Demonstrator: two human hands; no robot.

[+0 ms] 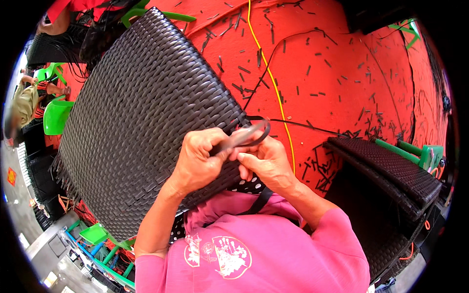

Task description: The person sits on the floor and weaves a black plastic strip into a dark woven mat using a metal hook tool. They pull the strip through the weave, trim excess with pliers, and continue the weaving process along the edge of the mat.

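Observation:
A large panel woven of flat black plastic strips (146,102) leans across my lap, its corner close to my hands. My left hand (198,154) is closed in a fist around a black strip (267,131), which is smeared by motion and loops up past the panel's corner. Just right of it, my right hand (266,163) is closed, thumb and fingers pinched on the same strip near the panel's edge. The two hands almost touch. What lies deeper inside the fingers is hidden.
Black strip offcuts (312,93) litter the red floor covering (351,73). A yellow cord (273,85) crosses it. Dark woven furniture (386,171) stands at right beside a green stool (430,157). At far left are a green chair (57,116) and another person (27,102).

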